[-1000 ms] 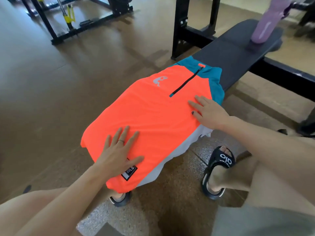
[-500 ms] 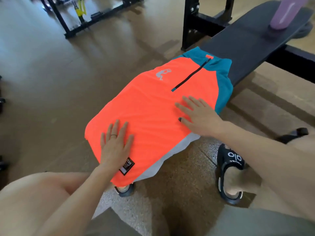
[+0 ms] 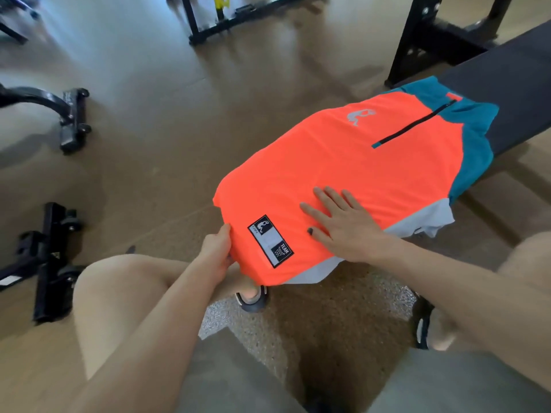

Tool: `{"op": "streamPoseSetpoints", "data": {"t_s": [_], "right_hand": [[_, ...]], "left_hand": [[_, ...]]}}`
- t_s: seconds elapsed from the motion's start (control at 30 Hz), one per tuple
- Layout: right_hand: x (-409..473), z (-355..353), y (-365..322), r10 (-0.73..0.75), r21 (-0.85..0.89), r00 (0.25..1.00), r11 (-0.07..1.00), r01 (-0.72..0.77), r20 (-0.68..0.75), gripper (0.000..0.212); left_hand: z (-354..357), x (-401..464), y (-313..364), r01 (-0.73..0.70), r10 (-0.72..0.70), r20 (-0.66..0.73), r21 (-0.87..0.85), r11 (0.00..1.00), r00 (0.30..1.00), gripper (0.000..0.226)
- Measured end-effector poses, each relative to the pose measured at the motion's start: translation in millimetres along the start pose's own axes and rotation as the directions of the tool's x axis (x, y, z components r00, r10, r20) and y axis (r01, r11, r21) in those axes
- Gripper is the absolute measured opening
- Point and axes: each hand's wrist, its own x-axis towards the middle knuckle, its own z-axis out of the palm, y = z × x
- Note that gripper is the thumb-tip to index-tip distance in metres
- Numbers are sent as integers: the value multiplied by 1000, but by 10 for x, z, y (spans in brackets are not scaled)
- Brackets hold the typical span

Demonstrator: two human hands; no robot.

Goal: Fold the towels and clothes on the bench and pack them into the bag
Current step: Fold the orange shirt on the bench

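Note:
An orange jersey (image 3: 343, 162) with teal shoulders, a short black zip and a black label lies spread over the near end of the black bench (image 3: 518, 99). A white cloth (image 3: 423, 222) shows under its right edge. My left hand (image 3: 217, 251) grips the jersey's near hem at its left corner, thumb on top and fingers hidden beneath. My right hand (image 3: 343, 225) rests flat on the orange fabric beside the label, fingers straight and spread. No bag is in view.
Black gym machine frames stand on the brown floor at the left (image 3: 53, 257), far left (image 3: 68, 114) and top (image 3: 208, 22). A rack post (image 3: 417, 40) rises beside the bench. My knees and sandalled feet (image 3: 423, 326) are under the bench end.
My left hand left the top of the jersey and took hold of its near hem corner. My right hand slid toward me along the fabric. The view swung left.

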Motion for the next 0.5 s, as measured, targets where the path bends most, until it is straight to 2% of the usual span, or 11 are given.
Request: {"op": "streamPoseSetpoints", "data": {"t_s": [0.13,0.23,0.4,0.5], "right_hand": [[-32,27,-31,10,-7,1000,1000,-10,-8,79],[-41,49,-24,16,-12,1000,1000,-16,-12,76],[-47,7,36,14,-17,1000,1000,-14,-14,78],[-57,4,103,13,-15,1000,1000,-13,-22,76]], "left_hand": [[-73,-38,-24,73,-54,111,-176,982,992,24],[-117,-52,-29,81,-50,155,-207,975,987,25],[-207,6,-125,17,12,123,-232,973,992,35],[-189,37,-192,-9,20,71,-157,988,997,44]]}}
